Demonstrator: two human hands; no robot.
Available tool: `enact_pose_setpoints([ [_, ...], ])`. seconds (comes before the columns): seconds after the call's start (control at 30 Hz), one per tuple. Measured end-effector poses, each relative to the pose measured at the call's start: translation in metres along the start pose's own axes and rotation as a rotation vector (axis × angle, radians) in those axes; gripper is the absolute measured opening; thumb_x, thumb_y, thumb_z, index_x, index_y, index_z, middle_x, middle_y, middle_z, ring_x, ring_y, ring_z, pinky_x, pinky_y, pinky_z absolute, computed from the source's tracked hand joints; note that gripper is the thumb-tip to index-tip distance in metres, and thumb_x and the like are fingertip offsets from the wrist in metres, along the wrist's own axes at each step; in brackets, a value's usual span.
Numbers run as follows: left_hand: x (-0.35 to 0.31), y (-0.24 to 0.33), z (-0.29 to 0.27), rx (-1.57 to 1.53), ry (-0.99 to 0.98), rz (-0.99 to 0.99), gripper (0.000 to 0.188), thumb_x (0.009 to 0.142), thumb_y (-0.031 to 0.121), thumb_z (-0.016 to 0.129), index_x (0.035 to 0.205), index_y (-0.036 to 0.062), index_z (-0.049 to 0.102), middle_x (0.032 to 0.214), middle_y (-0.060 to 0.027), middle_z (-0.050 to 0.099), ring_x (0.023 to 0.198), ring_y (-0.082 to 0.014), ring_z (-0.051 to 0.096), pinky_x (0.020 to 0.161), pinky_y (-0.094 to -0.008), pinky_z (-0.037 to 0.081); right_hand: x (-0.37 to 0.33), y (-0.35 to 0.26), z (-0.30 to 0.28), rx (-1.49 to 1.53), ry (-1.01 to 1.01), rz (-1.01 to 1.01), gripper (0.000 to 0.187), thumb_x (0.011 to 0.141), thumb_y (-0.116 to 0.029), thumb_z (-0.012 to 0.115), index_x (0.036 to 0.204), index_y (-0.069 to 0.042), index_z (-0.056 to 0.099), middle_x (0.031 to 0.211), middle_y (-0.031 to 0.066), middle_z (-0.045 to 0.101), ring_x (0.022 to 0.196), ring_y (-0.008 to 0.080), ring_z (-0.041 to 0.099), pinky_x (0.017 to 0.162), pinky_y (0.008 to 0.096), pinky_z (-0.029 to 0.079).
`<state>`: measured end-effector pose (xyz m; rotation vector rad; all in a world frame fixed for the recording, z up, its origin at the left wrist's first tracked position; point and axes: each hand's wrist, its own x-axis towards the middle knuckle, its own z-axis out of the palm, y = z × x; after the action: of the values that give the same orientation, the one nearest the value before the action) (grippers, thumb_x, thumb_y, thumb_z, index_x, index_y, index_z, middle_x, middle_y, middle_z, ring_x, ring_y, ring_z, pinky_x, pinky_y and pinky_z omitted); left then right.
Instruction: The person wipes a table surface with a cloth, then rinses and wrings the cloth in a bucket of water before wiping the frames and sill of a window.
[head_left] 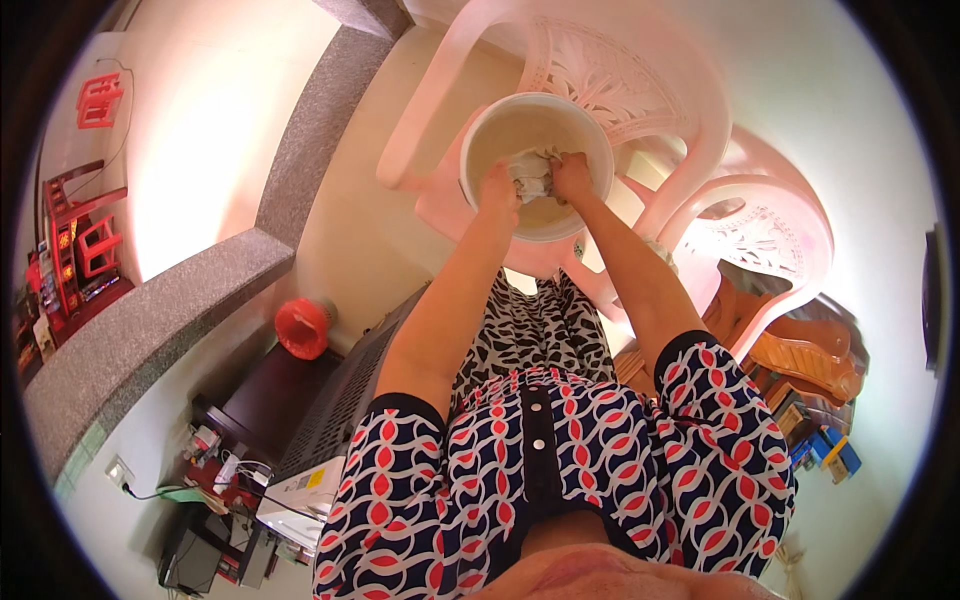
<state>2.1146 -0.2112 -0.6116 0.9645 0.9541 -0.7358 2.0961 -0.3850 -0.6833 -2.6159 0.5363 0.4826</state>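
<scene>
Both my hands reach into a round white bucket that stands on the seat of a pink plastic armchair. Cloudy, pale liquid seems to fill part of it. Between my hands a light wet cloth is bunched up. My left hand grips its left end with fingers closed. Wrapped round the right end is my right hand, closed too. The cloth's lower part is hard to make out.
Another pink chair stands at the right, by brown wooden furniture. A large grey-and-white appliance is on my left, near a dark table and a red-lined bin. A grey stone ledge crosses the left side.
</scene>
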Motion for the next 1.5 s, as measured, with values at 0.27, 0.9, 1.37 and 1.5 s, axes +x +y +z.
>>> enact_pose_setpoints([
  [0.27, -0.022, 0.005, 0.005, 0.184, -0.023, -0.022, 0.06, 0.101, 0.049, 0.047, 0.148, 0.0149, 0.036, 0.142, -0.0097, 0.041, 0.116, -0.0326, 0.047, 0.091, -0.0544, 0.045, -0.003, 0.01, -0.008, 0.034, -0.148, -0.052, 0.034, 0.083, -0.018, 0.068, 0.113, 0.0, 0.067, 0.109, 0.0258, 0.066, 0.102, 0.0379, 0.064, 0.089, 0.0459, 0.052],
  [0.9, -0.016, 0.018, -0.006, -0.033, 0.083, -0.098, 0.049, 0.104, 0.039, 0.043, 0.141, 0.0062, 0.045, 0.133, -0.0097, 0.055, 0.114, -0.0243, 0.057, 0.088, -0.0368, 0.053, -0.011, -0.075, -0.032, 0.323, -0.008, -0.036, 0.024, 0.093, -0.02, 0.054, 0.109, -0.004, 0.062, 0.093, 0.0203, 0.07, 0.083, 0.0406, 0.066, 0.074, 0.051, 0.052],
  [1.37, -0.007, 0.004, -0.029, 0.06, 0.021, -0.248, 0.066, 0.101, 0.051, 0.048, 0.148, 0.0061, 0.035, 0.147, -0.0174, 0.041, 0.12, -0.041, 0.052, 0.097, -0.0608, 0.044, -0.049, -0.074, -0.063, 0.309, -0.222, -0.365, 0.027, 0.081, -0.007, 0.061, 0.106, -0.009, 0.07, 0.099, 0.0185, 0.07, 0.096, 0.034, 0.063, 0.083, 0.0459, 0.052],
  [1.5, 0.018, -0.003, -0.054, -0.079, -0.132, -0.339, 0.047, 0.099, 0.048, 0.05, 0.124, 0.0087, 0.056, 0.115, -0.0109, 0.065, 0.102, -0.0208, 0.065, 0.077, -0.038, 0.055, -0.096, -0.125, -0.152, 0.344, -0.369, -0.558, 0.034, 0.081, -0.006, 0.066, 0.114, 0.0, 0.065, 0.108, 0.0218, 0.066, 0.105, 0.0375, 0.061, 0.091, 0.0449, 0.049],
])
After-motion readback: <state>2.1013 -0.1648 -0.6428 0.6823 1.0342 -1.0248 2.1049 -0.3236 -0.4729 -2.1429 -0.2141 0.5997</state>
